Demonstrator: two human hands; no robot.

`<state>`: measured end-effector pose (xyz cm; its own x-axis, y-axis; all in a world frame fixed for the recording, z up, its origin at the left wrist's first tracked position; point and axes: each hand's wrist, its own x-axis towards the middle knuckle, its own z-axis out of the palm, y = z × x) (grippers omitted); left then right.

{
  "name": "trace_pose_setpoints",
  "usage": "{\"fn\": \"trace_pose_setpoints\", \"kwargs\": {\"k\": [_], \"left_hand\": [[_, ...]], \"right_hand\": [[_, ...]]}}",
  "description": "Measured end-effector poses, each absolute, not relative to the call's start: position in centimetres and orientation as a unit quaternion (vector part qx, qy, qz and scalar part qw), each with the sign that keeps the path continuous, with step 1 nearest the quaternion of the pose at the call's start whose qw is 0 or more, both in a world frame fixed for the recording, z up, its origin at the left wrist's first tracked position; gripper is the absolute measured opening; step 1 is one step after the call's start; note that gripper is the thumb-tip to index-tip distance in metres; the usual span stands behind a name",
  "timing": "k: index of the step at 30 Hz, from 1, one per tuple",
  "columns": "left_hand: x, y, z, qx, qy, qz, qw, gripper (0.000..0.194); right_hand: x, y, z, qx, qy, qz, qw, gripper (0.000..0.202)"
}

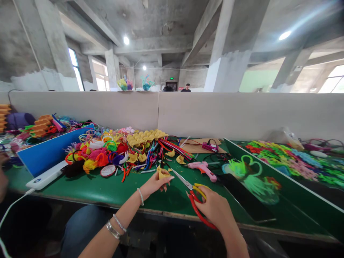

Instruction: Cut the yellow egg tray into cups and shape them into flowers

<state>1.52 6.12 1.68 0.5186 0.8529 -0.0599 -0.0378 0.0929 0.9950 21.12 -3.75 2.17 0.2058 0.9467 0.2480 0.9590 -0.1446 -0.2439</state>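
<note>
Between the fingers of my left hand (155, 185) is a yellow egg-carton cup (162, 172), held over the front part of the green table. My right hand (215, 208) grips a pair of scissors (194, 193) by its red and yellow handles. The scissor blades point up and left, close to the cup, and look nearly closed. Several other cut yellow cups lie behind my left hand, one of them a loose cup (180, 159). A pink glue gun (201, 169) rests on the table just beyond the scissors.
A yellow egg carton (146, 137) lies at the back beside a heap of colourful pipe cleaners (99, 150). A white power strip (47, 175) and a blue divider (56, 147) stand left. A black phone-like slab (245, 197) and a green divider (282, 182) are at right.
</note>
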Motion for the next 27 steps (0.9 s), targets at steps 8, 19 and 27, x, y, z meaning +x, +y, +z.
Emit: {"fn": "trace_pose_setpoints", "kwargs": {"k": [8, 19, 27], "left_hand": [[1.1, 6.7, 1.4, 0.539, 0.361, 0.399, 0.648, 0.039], [0.8, 6.9, 2.4, 0.388, 0.281, 0.471, 0.741, 0.035], [1.1, 7.8, 1.5, 0.360, 0.250, 0.457, 0.774, 0.046]], "right_hand": [[21.1, -3.2, 1.7, -0.754, -0.620, 0.001, 0.217, 0.034], [23.1, -2.3, -0.1, -0.771, -0.548, -0.104, 0.307, 0.036], [24.2, -0.9, -2.9, -0.784, -0.576, -0.102, 0.208, 0.038]]}}
